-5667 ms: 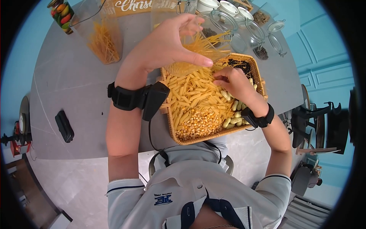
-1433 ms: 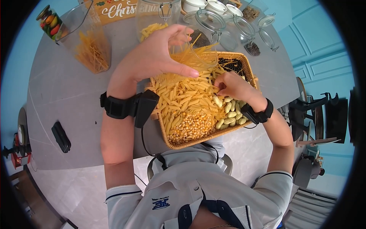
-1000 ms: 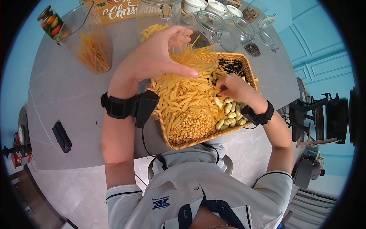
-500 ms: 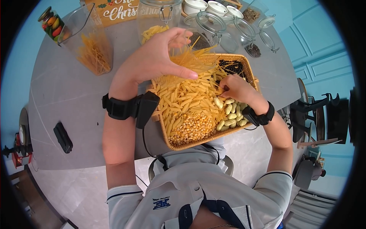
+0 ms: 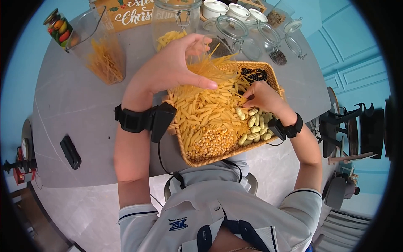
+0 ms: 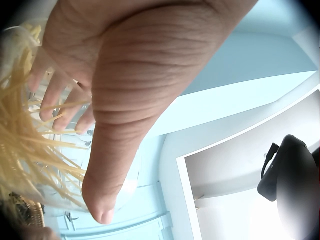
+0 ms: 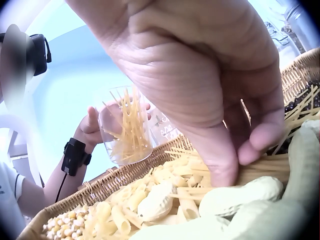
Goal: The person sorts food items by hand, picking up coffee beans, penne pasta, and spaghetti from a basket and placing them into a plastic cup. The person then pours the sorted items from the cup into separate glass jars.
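My left hand [image 5: 178, 65] grips a clear container [image 7: 125, 127] of thin yellow noodle strips, tilted above the far left part of a wicker basket [image 5: 181, 145]. In the left wrist view, the strips [image 6: 30, 135] lie beside the fingers of my left hand [image 6: 125, 90]. Inside the basket, my right hand [image 5: 265, 98] pinches a few thin strips between the peanuts [image 5: 255, 126] and the black beans [image 5: 254, 74]. The right wrist view shows the thumb and fingertips of my right hand [image 7: 200, 90] on strips [image 7: 265, 167], just behind the peanuts.
Penne [image 5: 201, 105] and corn kernels [image 5: 212, 143] fill the basket's left side. Behind it stand a glass jar of penne [image 5: 170, 21], open jars [image 5: 268, 35] and white pots [image 5: 215, 9]. A container of strips [image 5: 107, 63] and a black case [image 5: 70, 152] are at the left.
Compared with the earliest frame, my right hand is a little nearer the peanuts, and more of them show. Over the last second both hands have barely moved, the left still gripping the container.
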A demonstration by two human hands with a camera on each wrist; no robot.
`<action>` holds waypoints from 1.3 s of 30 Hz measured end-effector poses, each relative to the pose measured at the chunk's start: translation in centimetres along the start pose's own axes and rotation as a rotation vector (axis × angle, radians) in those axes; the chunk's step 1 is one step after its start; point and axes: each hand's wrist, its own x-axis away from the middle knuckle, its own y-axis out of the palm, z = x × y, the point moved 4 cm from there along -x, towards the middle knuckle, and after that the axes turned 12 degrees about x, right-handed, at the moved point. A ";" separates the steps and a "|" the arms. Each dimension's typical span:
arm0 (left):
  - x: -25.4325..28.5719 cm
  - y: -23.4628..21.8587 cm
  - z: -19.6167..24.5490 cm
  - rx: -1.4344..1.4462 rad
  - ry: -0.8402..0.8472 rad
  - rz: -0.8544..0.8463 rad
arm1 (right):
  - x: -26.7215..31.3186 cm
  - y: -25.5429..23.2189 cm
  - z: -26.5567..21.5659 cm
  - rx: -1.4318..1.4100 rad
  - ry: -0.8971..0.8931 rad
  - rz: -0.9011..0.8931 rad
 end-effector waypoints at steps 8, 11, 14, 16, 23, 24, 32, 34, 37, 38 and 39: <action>0.0 0.0 -0.1 0.001 0.000 0.000 | 0.2 -1.5 2.0 -0.196 0.048 0.067; -0.1 0.1 0.0 0.001 0.008 -0.002 | -0.1 -1.8 3.4 -0.348 0.090 0.088; 0.0 0.1 0.0 0.011 0.014 -0.005 | 0.5 -3.7 3.0 -0.462 0.073 0.209; 0.0 0.2 0.0 0.013 0.011 -0.004 | 0.5 -4.6 3.9 -0.497 0.096 0.298; -0.5 0.7 -0.2 -0.018 0.010 -0.015 | 0.8 -9.4 5.3 -1.300 -0.082 0.564; -0.5 0.7 -0.3 -0.020 0.008 -0.015 | 1.2 -10.3 3.8 -1.399 -0.099 0.583; -0.7 1.1 -0.7 0.011 0.004 -0.018 | -0.8 -10.2 -3.5 -1.484 -0.250 0.467; -0.7 1.2 -0.7 0.046 0.021 -0.019 | -1.3 -9.0 -4.3 -1.382 -0.202 0.473; -0.6 1.1 -0.6 0.117 0.030 -0.018 | -0.2 -9.4 -6.6 -1.180 -0.237 0.403; -0.7 1.1 -0.6 0.133 0.019 -0.021 | -0.1 -9.7 -6.9 -1.116 -0.236 0.392; -0.7 1.1 -0.6 0.149 0.008 -0.025 | 0.1 -9.9 -7.2 -1.052 -0.234 0.384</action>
